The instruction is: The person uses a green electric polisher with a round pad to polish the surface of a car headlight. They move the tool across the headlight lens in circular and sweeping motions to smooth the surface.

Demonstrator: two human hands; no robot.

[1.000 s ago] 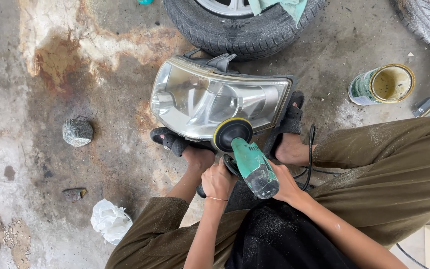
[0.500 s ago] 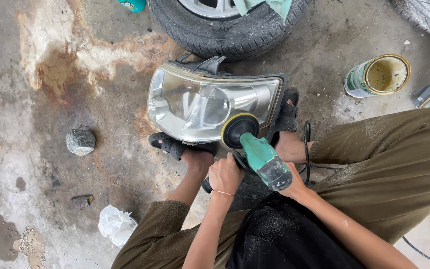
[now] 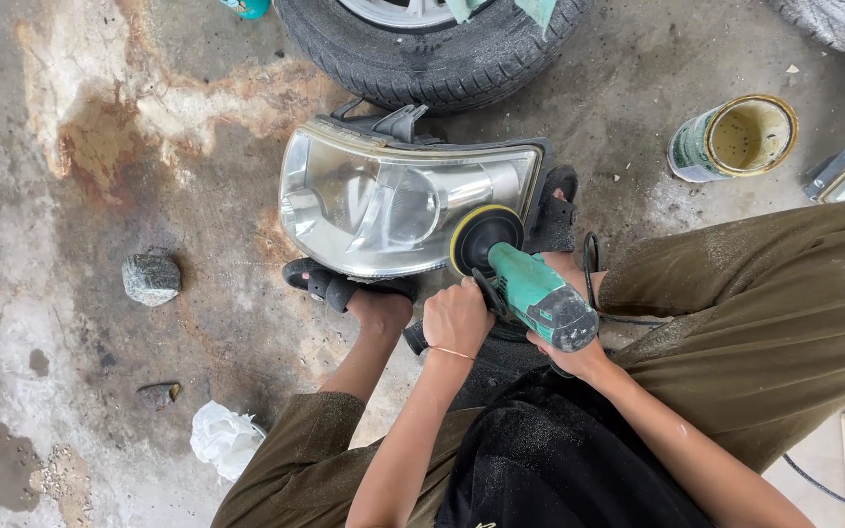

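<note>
Green polisher gripped closed by both hands: left hand on side handle, right hand under body. Pad best kept flat on headlight lens, pressure light.

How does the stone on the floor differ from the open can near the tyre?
The stone is a solid, rough grey lump with dark speckles; the can is a smooth, hollow cylinder with a rim, its mouth showing a yellowish inside. The stone lies at the picture's left, far from the headlight; the can lies on its side at the upper right. Both rest on the stained concrete floor, untouched by either hand.
</note>
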